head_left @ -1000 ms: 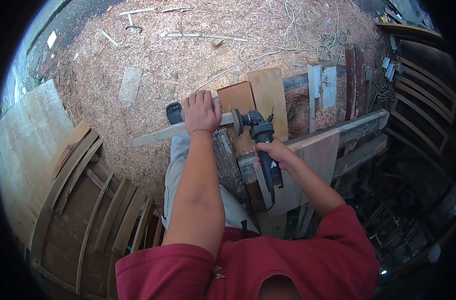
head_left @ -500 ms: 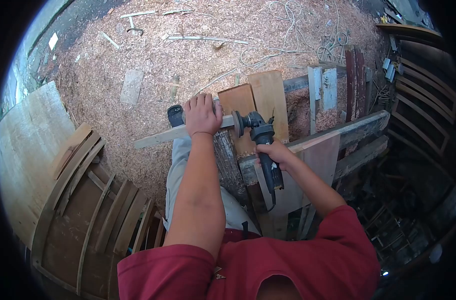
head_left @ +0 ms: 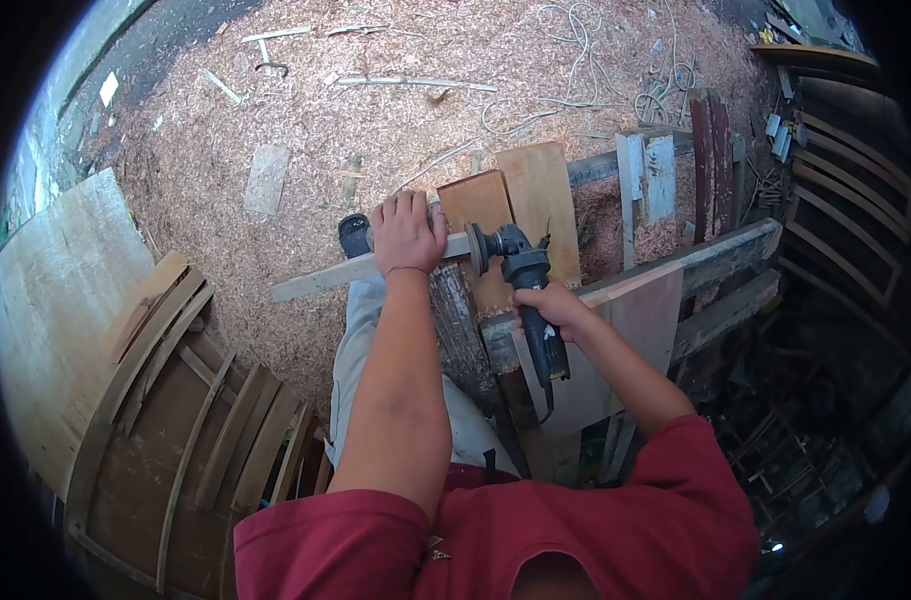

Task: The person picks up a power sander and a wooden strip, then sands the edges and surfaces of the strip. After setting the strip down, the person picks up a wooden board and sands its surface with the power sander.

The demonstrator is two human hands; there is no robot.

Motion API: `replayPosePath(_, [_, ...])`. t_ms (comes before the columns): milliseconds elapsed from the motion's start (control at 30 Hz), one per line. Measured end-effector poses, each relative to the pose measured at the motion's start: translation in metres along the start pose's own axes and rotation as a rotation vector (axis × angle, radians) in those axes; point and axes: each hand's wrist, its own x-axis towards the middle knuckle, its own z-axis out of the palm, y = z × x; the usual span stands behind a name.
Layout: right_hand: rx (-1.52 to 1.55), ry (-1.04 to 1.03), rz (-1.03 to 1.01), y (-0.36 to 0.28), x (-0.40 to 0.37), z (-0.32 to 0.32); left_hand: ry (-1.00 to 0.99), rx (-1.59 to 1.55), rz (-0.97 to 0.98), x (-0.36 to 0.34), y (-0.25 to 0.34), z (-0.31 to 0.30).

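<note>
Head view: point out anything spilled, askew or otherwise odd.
Wood shavings are strewn across the work area, with a loose pale strip lying on them, so it looks littered. The power tool and the wood piece under the left hand show no clear damage.

Grinder (head_left: 528,266) and 2 boards (head_left: 538,195) block rightward; room leftward over shavings (head_left: 215,210); dark corner (head_left: 775,440) perhaps cluttered.

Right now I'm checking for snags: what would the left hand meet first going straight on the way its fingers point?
The left hand would likely first cross the thin pale strand on the shavings, perhaps passing above it; depth is unclear.
</note>
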Motion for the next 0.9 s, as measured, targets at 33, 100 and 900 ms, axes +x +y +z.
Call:
replayPosePath(33, [0.002,0.002,0.003,0.0,-0.001,0.001,-0.001,0.001,0.0,0.0,0.0,0.0])
replayPosePath(100, [-0.001,0.008,0.006,-0.002,-0.001,0.001,0.005,0.002,0.001,0.001,-0.001,0.001])
replayPosePath(900, [0.441,0.317,-0.367,0.092,-0.064,0.029,0.051,-0.071,0.163,-0.005,-0.01,0.004])
